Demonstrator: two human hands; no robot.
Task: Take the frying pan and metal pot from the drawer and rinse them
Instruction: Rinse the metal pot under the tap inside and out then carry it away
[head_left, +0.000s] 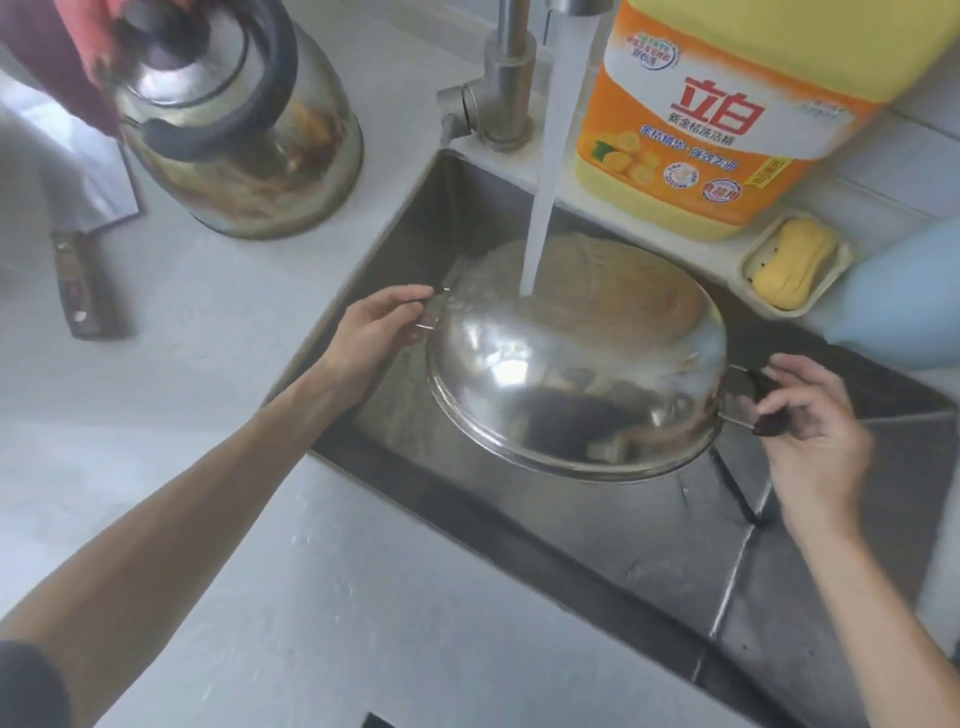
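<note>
A shiny metal pot (561, 374) is held upside down and tilted over the steel sink (675, 561). Water from the faucet (506, 78) streams onto its browned bottom. My left hand (376, 332) grips the pot's left handle. My right hand (815, 431) holds the dark right handle. No frying pan is in view.
A stained steel kettle (239, 124) stands on the grey counter (208, 364) at the back left, with a cleaver (78, 249) to its left. Behind the sink stand a yellow detergent jug (727, 114) and a soap dish (795, 262) with yellow soap.
</note>
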